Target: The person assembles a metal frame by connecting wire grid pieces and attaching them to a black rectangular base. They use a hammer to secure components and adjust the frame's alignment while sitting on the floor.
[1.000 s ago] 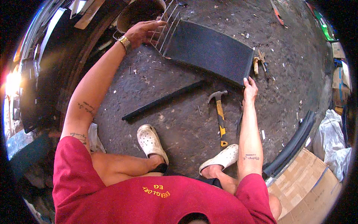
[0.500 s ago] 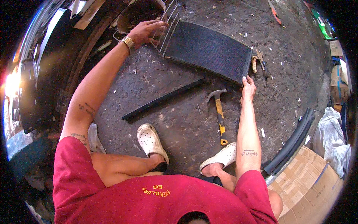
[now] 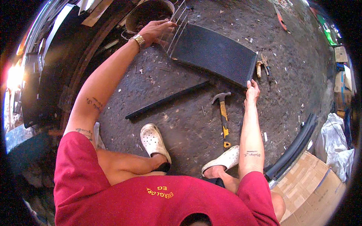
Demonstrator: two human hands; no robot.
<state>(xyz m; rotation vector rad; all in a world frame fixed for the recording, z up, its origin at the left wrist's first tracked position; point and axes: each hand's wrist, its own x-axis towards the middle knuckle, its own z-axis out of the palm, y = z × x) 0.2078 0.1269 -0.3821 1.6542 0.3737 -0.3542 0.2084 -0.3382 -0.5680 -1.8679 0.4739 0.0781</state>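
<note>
A flat black rectangular panel point(image 3: 215, 52) slants across the floor in front of me. Thin metal rods form a wire frame point(image 3: 178, 26) along its left end. Fingers of my left hand point(image 3: 158, 31) reach over this frame and hold it, with a gold watch on the wrist. At the panel's near right corner, my right hand point(image 3: 252, 91) pinches the edge, thumb on top. The underside is hidden. Nearer to me lie a claw hammer point(image 3: 223, 116) with a yellow and black handle and a long narrow black strip point(image 3: 166, 100).
A round bucket point(image 3: 148, 17) stands beyond my left hand. Pliers point(image 3: 265, 66) lie past the panel's right end. An orange-handled tool point(image 3: 281, 20) is farther off. Curved black strips point(image 3: 296, 148), cardboard point(image 3: 301, 180) and a whitish sack point(image 3: 332, 139) line the right side.
The whole scene sits slightly lower and farther right in the picture. Both hands keep the same hold on the panel and its frame.
</note>
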